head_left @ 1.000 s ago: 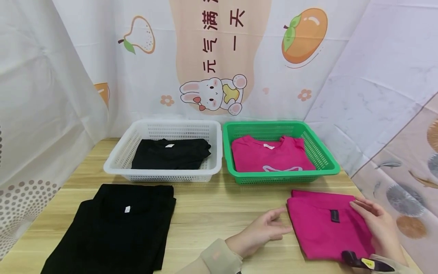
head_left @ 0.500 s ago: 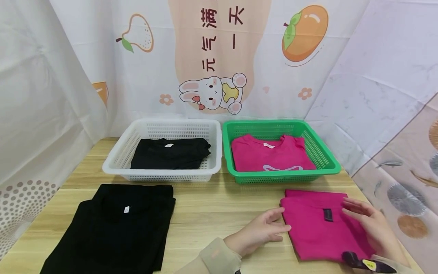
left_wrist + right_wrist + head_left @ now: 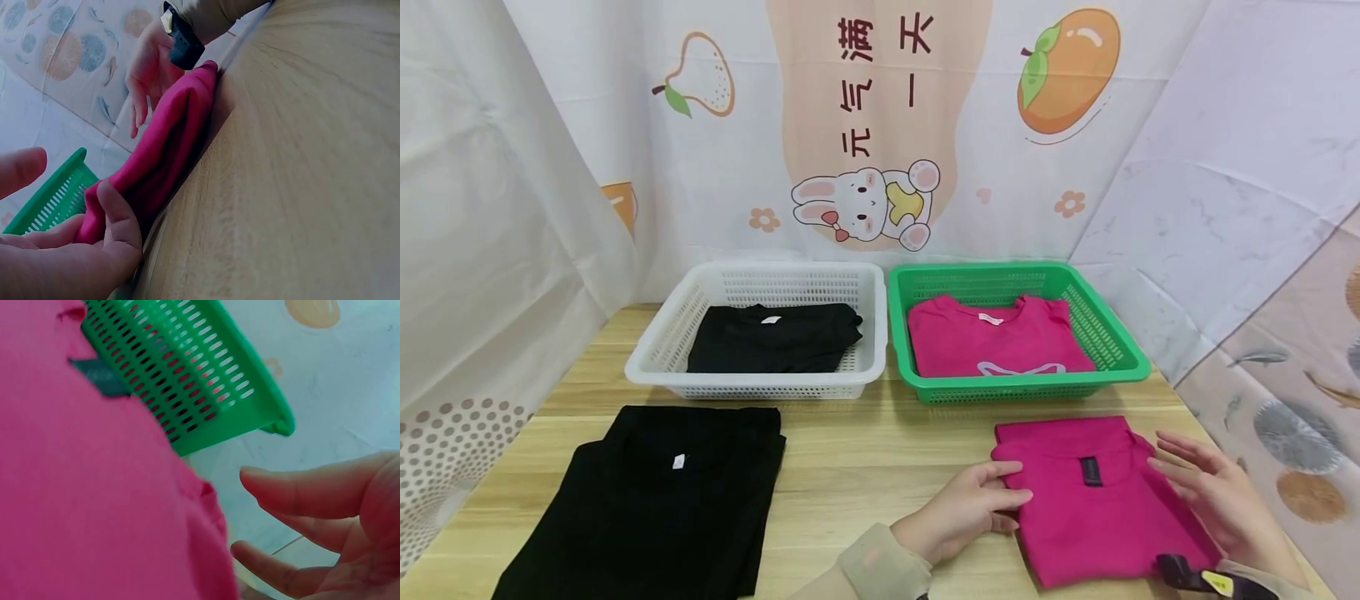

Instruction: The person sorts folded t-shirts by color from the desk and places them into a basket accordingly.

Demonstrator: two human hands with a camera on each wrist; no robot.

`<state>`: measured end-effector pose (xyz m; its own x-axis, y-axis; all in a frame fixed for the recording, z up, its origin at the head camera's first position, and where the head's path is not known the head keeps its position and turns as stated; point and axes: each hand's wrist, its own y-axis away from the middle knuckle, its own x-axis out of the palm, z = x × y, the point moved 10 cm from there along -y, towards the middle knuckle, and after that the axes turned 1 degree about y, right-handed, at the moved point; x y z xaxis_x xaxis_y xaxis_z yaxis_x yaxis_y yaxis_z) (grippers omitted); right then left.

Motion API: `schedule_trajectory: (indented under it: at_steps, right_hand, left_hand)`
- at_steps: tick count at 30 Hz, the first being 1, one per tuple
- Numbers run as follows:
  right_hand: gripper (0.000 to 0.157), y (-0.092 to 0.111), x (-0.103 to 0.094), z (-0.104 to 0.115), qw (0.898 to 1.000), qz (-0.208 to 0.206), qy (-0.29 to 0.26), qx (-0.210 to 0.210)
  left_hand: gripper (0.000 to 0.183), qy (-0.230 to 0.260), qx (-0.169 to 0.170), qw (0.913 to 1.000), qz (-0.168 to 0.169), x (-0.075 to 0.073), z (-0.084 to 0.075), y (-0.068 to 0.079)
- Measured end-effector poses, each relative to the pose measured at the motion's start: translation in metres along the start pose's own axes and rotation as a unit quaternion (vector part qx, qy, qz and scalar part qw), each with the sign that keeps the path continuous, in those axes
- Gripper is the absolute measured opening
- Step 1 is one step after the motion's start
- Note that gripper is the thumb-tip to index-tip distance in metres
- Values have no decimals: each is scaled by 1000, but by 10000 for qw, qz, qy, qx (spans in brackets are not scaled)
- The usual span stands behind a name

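A folded pink T-shirt [image 3: 1090, 508] with a dark neck label lies at the right of the table. At its left edge, my left hand [image 3: 964, 510] touches the cloth. In the left wrist view, the raised digit [image 3: 22, 169] stands off the shirt, while lower fingers [image 3: 119, 219] lie against its folded edge [image 3: 165, 147]. My right hand [image 3: 1225, 500] is beside the shirt's right side, its fingers loosely bent and holding nothing. In the right wrist view, a narrow gap separates the right fingers [image 3: 275, 569] from the cloth.
Behind the shirt, a green basket [image 3: 1030, 390] holds another pink T-shirt [image 3: 992, 342]. To its left, a white basket [image 3: 767, 383] contains a black T-shirt [image 3: 771, 342]. A folded black T-shirt [image 3: 655, 508] lies at the table's front left. Printed cloth hangs around the table.
The folded pink T-shirt has shifted left, its far part most, and its left edge has come under my left fingers. My right fingers have come away from its right side.
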<state>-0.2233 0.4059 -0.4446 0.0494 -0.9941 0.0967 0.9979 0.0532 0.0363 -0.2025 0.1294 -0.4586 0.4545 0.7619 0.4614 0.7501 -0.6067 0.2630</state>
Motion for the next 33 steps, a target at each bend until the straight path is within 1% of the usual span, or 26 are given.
schedule_trajectory:
  at_steps: [2,4,8,11,16,19,22,26,27,29,33]
  right_hand:
    - [51,-1,0,-3,9997,29,241,87]
    - [49,-2,-1,-8,9984,-62,480,285]
    - [46,-2,-2,-13,9962,-150,614,599]
    - [44,-1,0,-14,9950,-60,682,723]
    - [47,-2,6,-8,9980,285,299,479]
    - [51,-3,10,-5,9979,579,-150,258]
    - [54,-2,14,-2,9937,954,-570,131]
    - [53,-2,23,2,9834,1451,-1084,91]
    - [52,-2,25,2,9818,1521,-1135,98]
    - [51,-2,27,1,9814,1584,-1069,165]
    - [47,-1,27,-2,9861,1517,-615,284]
  left_hand:
    - [50,-14,2,10000,-60,0,0,0]
    - [48,-74,59,9998,-191,-1,-1,0]
    - [45,-204,225,9986,-441,-2,-4,1]
    - [46,-197,236,9979,-566,-3,-5,2]
    - [47,-163,209,9956,-899,-10,-8,5]
    - [47,-166,252,9935,-1097,-14,-11,6]
    - [45,-140,297,9931,-1123,-15,-12,6]
    - [43,-45,298,9942,-1029,-14,-11,5]
    - [43,-28,293,9944,-1013,-15,-10,5]
    - [44,-26,301,9944,-1014,-16,-10,4]
    - [47,-41,302,9941,-1040,-18,-8,4]
